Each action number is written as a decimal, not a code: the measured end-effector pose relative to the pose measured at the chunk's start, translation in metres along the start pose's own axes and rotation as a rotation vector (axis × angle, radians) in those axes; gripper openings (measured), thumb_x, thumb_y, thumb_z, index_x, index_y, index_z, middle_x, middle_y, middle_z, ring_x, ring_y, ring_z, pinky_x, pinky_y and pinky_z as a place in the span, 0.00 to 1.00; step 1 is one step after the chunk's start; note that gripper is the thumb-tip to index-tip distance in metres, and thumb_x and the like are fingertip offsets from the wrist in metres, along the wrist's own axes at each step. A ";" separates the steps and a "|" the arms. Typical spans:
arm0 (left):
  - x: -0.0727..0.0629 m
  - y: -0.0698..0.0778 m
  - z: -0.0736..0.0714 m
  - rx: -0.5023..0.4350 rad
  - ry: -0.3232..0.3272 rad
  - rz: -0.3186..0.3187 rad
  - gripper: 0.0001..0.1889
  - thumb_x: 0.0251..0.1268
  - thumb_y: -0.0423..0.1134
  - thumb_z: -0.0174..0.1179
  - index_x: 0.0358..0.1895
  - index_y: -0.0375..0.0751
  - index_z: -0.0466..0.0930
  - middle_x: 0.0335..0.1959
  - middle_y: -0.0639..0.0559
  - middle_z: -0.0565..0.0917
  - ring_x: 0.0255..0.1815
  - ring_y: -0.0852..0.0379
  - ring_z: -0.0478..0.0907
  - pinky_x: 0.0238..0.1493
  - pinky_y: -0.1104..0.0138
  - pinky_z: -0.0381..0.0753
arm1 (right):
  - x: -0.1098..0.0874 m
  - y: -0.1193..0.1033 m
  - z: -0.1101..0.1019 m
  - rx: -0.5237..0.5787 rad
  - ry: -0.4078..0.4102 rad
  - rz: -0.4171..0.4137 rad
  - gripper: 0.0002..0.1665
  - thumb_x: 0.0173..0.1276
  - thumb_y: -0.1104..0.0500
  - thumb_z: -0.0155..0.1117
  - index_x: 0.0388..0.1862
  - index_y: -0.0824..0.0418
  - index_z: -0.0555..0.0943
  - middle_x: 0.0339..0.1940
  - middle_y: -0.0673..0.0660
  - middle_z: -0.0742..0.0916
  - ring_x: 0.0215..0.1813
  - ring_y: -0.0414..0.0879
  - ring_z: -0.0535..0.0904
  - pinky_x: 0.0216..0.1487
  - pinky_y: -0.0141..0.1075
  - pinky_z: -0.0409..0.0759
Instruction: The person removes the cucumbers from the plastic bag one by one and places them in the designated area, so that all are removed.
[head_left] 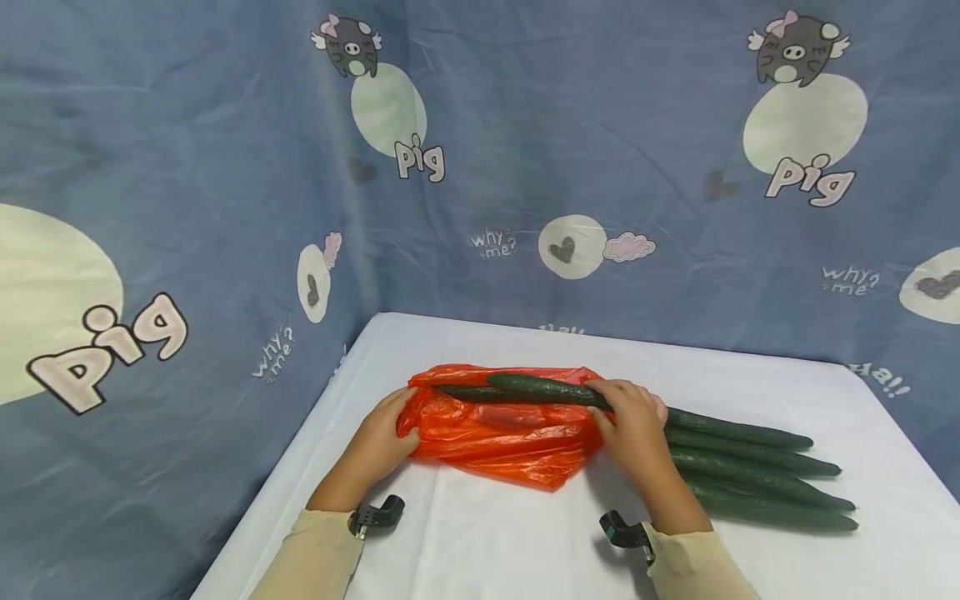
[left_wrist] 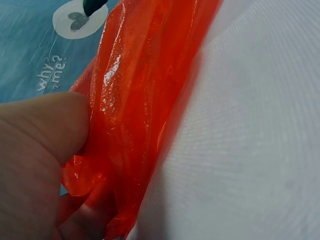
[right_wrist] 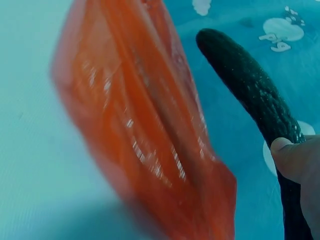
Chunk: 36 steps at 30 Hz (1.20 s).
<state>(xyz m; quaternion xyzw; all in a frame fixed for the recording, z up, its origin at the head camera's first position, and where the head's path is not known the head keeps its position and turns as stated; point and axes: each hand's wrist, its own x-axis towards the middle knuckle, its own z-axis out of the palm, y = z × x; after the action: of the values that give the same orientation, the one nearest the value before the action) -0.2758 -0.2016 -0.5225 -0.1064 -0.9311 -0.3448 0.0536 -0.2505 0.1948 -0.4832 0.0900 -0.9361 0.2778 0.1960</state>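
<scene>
A red plastic bag (head_left: pixel 502 433) lies crumpled on the white table. My left hand (head_left: pixel 382 437) grips the bag's left end, the thumb in front and the fingers partly covered by the film in the left wrist view. With the right hand (head_left: pixel 633 421) I hold a dark green cucumber (head_left: pixel 543 387) over the bag, its free end pointing left. The thumb lies along that cucumber in the right wrist view. Another cucumber (head_left: pixel 465 392) lies at the bag's opening, partly overlapped by the held one.
To the right, several cucumbers (head_left: pixel 757 475) lie side by side on the white tablecloth (head_left: pixel 487 542), their left ends behind my right hand and forearm. A blue curtain (head_left: pixel 480 192) with pig prints stands along the back and left of the table.
</scene>
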 end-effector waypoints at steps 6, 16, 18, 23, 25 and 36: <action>0.001 0.000 -0.001 -0.010 -0.004 -0.001 0.38 0.64 0.32 0.64 0.79 0.35 0.65 0.78 0.38 0.69 0.79 0.36 0.65 0.78 0.43 0.65 | -0.009 0.008 -0.003 -0.027 0.036 -0.021 0.26 0.66 0.61 0.75 0.63 0.53 0.84 0.55 0.59 0.87 0.62 0.62 0.78 0.67 0.66 0.59; -0.002 0.000 -0.001 -0.020 -0.001 -0.010 0.37 0.64 0.33 0.64 0.79 0.36 0.66 0.79 0.37 0.68 0.79 0.35 0.65 0.77 0.42 0.66 | -0.022 0.016 -0.013 -0.032 0.042 -0.039 0.24 0.66 0.61 0.75 0.62 0.53 0.85 0.54 0.57 0.87 0.60 0.61 0.79 0.66 0.65 0.60; -0.002 -0.001 -0.001 -0.020 -0.006 -0.005 0.37 0.65 0.33 0.63 0.79 0.35 0.66 0.79 0.37 0.68 0.79 0.35 0.65 0.77 0.41 0.66 | -0.025 0.018 -0.014 -0.045 0.037 -0.036 0.25 0.66 0.60 0.75 0.62 0.53 0.85 0.54 0.57 0.87 0.60 0.61 0.79 0.66 0.65 0.60; -0.002 0.001 -0.001 -0.025 -0.010 -0.006 0.37 0.64 0.33 0.63 0.79 0.35 0.65 0.78 0.37 0.68 0.79 0.35 0.65 0.77 0.42 0.65 | -0.033 0.026 -0.019 -0.038 0.045 -0.050 0.25 0.66 0.60 0.75 0.62 0.54 0.84 0.55 0.57 0.87 0.61 0.61 0.79 0.65 0.64 0.61; -0.002 0.001 0.000 -0.024 -0.013 -0.011 0.37 0.65 0.33 0.63 0.79 0.35 0.65 0.79 0.37 0.68 0.79 0.35 0.65 0.77 0.42 0.65 | -0.036 0.029 -0.022 -0.030 0.047 -0.052 0.25 0.66 0.60 0.75 0.62 0.54 0.84 0.56 0.57 0.87 0.62 0.62 0.79 0.65 0.64 0.60; 0.000 0.000 0.000 -0.016 -0.017 -0.016 0.37 0.65 0.33 0.63 0.79 0.34 0.65 0.78 0.36 0.68 0.79 0.35 0.65 0.77 0.42 0.65 | -0.055 0.041 -0.037 -0.072 0.035 -0.005 0.25 0.67 0.60 0.74 0.63 0.54 0.84 0.57 0.58 0.86 0.61 0.62 0.78 0.64 0.65 0.60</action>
<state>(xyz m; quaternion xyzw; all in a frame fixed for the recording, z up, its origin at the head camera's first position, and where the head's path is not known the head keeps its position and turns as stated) -0.2755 -0.2017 -0.5231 -0.1023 -0.9295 -0.3519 0.0422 -0.2007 0.2526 -0.4979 0.0804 -0.9417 0.2452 0.2161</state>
